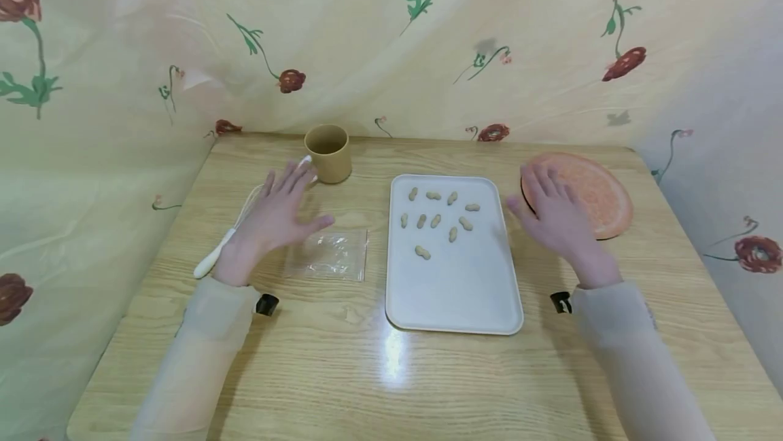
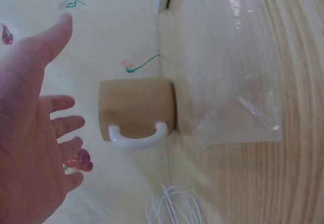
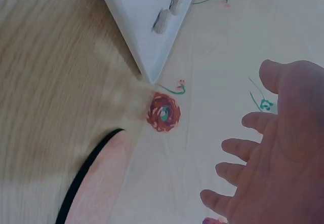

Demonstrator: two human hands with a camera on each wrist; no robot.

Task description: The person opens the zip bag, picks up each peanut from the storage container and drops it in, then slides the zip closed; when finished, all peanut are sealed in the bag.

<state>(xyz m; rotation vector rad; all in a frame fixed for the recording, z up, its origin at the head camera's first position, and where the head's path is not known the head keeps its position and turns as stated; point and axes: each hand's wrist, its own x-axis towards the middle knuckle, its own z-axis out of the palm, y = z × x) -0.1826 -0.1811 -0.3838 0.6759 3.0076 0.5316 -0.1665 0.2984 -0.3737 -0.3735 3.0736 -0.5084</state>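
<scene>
My left hand (image 1: pixel 269 213) is held over the table's left side, fingers spread, with nothing in it. Close to it are a tan mug (image 2: pixel 136 107) with a white handle, a clear plastic bag (image 1: pixel 330 255) and a white-handled whisk (image 1: pixel 214 254), which the hand partly covers. On the right, my right hand (image 1: pixel 559 217) hovers with spread fingers, also holding nothing, between a white tray (image 1: pixel 455 298) and a round mat printed like an orange slice (image 1: pixel 602 193). Several peanuts (image 1: pixel 436 221) in their shells lie scattered over the tray's far half.
All of this stands on a light wooden table (image 1: pixel 342 373). Behind and beside it hangs a cream cloth (image 1: pixel 349 40) with red flowers. The mug is near the table's back edge, and the mat is toward the back right corner.
</scene>
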